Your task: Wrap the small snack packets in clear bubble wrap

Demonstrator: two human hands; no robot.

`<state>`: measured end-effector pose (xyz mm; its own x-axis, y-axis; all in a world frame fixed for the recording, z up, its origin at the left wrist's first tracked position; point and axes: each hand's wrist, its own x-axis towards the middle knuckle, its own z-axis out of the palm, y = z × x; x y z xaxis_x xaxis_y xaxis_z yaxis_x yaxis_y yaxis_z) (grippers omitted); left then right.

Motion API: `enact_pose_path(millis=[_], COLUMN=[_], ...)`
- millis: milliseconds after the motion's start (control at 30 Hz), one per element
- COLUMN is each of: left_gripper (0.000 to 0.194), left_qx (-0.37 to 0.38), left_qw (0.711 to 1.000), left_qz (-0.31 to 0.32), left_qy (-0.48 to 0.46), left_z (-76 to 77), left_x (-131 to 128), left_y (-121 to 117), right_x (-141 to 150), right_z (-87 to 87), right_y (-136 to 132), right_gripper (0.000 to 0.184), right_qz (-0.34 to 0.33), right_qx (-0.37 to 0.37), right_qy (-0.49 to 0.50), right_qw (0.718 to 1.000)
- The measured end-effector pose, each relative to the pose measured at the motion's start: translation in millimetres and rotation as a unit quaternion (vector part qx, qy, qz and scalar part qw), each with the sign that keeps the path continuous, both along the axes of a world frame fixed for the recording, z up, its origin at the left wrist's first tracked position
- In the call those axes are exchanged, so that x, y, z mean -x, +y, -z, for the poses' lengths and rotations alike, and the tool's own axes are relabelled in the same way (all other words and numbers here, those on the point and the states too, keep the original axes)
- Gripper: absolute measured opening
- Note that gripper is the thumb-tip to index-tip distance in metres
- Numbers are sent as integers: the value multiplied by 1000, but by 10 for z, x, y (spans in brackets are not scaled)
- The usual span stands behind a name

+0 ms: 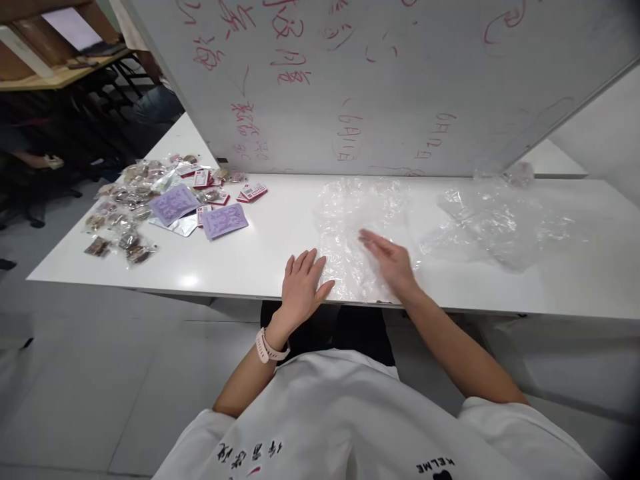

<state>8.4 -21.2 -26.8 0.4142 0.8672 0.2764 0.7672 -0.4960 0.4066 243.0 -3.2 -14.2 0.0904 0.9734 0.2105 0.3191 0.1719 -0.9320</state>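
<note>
A clear, crinkled plastic bag (345,220) lies spread flat on the white table in front of me. My left hand (303,283) rests palm down at the bag's near left edge, its fingers spread and the thumb touching the plastic. Over the middle of the bag is my right hand (393,260), turned on its side with the fingers stretched out and slightly blurred. Nothing shows in either hand. More crumpled clear plastic bags (505,227) lie to the right.
A pile of small clear packets (120,193) covers the table's left end. Among them are purple pouches (225,221) and red-and-white cards (253,193). A whiteboard (390,93) with red writing stands along the back of the white table (240,267). People sit behind, at the left.
</note>
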Motion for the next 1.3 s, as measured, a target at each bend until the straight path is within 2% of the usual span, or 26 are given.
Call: enact_pose_path(millis=[67, 133, 200, 267, 300, 333, 400, 433, 467, 500, 533, 600, 667, 733, 767, 833, 900, 933, 1000, 1067, 1167, 1233, 1300], left_gripper=[48, 46, 44, 43, 46, 52, 66, 71, 74, 76, 77, 87, 97, 93, 86, 72, 63, 59, 55, 60, 79, 85, 82], left_qx=[4, 13, 33, 76, 106, 141, 220, 255, 281, 297, 304, 301, 288, 264, 247, 205, 148, 111, 32, -1, 73, 114, 100], left_qw=[1000, 1000, 997, 977, 951, 911, 809, 763, 731, 715, 713, 739, 782, 818, 832, 864, 910, 936, 975, 990, 978, 964, 958], left_qz=[0, -3, -9, -34, -54, -74, -99, -105, -107, -109, -113, -120, -128, -142, -145, -133, -110, -104, -115, -132, -161, -179, -203], left_qy=[-2, -19, -71, -197, -285, -379, -536, -584, -612, -624, -622, -590, -538, -491, -475, -440, -370, -317, -190, -56, 109, 160, 177], left_z=[1, -1, -11, -43, -71, -108, -200, -247, -289, -322, -343, -344, -305, -257, -242, -250, -313, -359, -456, -526, -533, -486, -429], left_x=[6, -7, -20, -1, 29, 77, 216, 299, 382, 459, 523, 599, 608, 575, 554, 529, 561, 609, 780, 1032, 1421, 1584, 1646], left_y=[22, 45, 71, 105, 126, 149, 194, 212, 225, 233, 236, 237, 257, 328, 389, 562, 786, 907, 1142, 1336, 1510, 1556, 1571], right_x=[-82, -89, 2, 169, 265, 359, 519, 577, 620, 648, 661, 650, 595, 508, 457, 355, 266, 230, 175, 142, 124, 123, 125], right_z=[-187, -450, -701, -842, -850, -816, -648, -536, -424, -324, -248, -190, -254, -381, -442, -505, -453, -386, -202, -17, 152, 186, 189], right_y=[44, 22, -70, -190, -243, -286, -335, -348, -358, -369, -385, -434, -491, -521, -514, -447, -320, -246, -111, -23, 15, 8, 2], right_gripper=[39, 36, 33, 33, 35, 37, 42, 44, 45, 44, 42, 35, 39, 46, 46, 42, 41, 42, 46, 51, 53, 53, 52], right_qz=[99, 152, 122, 7, -63, -127, -213, -237, -257, -275, -294, -344, -406, -456, -456, -385, -257, -201, -147, -145, -146, -138, -133], right_qx=[-60, -138, -188, -199, -196, -190, -174, -164, -152, -138, -124, -97, -68, -28, -9, -4, -39, -55, -55, -32, -26, -33, -37], right_qy=[54, 52, 13, -46, -80, -114, -173, -197, -218, -238, -258, -286, -275, -208, -165, -114, -159, -213, -328, -406, -447, -451, -447], right_qw=[992, 977, 974, 979, 975, 967, 946, 937, 929, 921, 912, 889, 869, 865, 874, 916, 953, 955, 932, 902, 882, 881, 884])
